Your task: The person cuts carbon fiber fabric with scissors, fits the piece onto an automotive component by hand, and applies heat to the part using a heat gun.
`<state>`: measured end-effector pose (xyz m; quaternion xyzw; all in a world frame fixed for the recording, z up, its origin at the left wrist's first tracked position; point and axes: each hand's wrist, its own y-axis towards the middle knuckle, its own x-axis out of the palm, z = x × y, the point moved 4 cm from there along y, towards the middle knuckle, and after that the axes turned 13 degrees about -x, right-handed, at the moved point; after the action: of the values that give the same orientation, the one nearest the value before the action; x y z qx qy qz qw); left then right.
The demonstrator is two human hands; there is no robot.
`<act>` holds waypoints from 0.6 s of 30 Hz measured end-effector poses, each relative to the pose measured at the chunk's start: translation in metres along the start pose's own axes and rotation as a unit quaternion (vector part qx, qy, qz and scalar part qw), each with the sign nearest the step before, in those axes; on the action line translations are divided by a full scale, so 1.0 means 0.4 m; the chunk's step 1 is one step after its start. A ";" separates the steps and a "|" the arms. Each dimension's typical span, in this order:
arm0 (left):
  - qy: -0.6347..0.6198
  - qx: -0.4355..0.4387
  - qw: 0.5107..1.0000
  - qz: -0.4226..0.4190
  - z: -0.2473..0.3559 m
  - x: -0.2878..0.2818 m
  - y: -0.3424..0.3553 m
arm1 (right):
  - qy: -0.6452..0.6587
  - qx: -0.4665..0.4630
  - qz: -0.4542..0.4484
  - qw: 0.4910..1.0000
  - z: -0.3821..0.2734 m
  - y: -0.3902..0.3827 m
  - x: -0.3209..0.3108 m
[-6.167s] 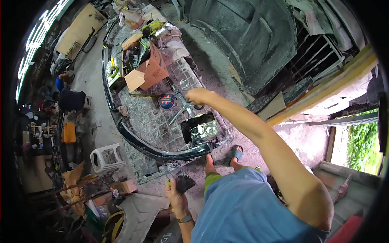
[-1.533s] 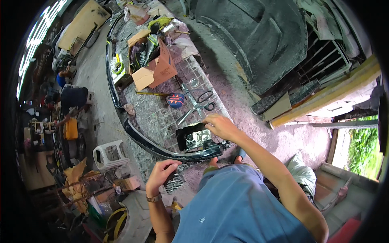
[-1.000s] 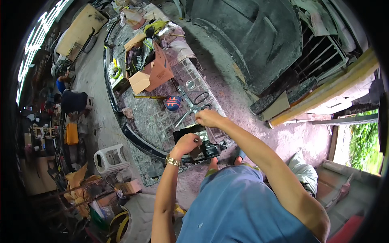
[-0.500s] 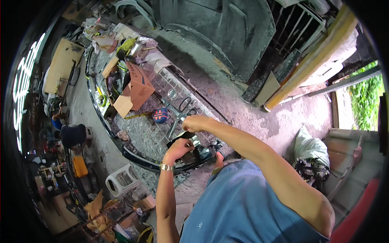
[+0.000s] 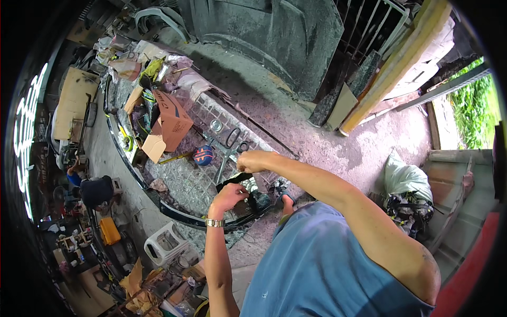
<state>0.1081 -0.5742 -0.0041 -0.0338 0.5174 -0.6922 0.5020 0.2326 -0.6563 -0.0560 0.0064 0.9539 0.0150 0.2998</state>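
The big black car bumper (image 5: 174, 214) lies on the ground with a clear grid panel (image 5: 198, 182) across it. A brown cardboard box (image 5: 169, 124) and a round blue and red tin (image 5: 203, 155) sit on that panel, with black-handled scissors (image 5: 232, 140) close by. A moment ago only the right hand was up here; now both hands meet over the near end of the bumper. The right hand (image 5: 253, 161) and the left hand (image 5: 228, 195) are closed on a black strap (image 5: 232, 179), which is pulled tight between them just above the panel
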 end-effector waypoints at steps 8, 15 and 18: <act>-0.045 0.002 0.999 -0.016 -0.030 0.007 0.032 | -0.001 0.013 0.008 1.000 0.004 -0.007 -0.006; -0.009 0.028 1.000 -0.006 -0.072 0.020 0.043 | -0.038 -0.003 0.016 0.999 -0.009 0.016 -0.003; -0.018 0.008 1.000 -0.008 -0.062 0.030 0.059 | -0.027 0.003 0.006 1.000 -0.017 -0.009 -0.028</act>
<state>0.1039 -0.5652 -0.0390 -0.0466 0.5025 -0.6993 0.5062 0.2379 -0.6604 -0.0441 0.0138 0.9454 0.0134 0.3253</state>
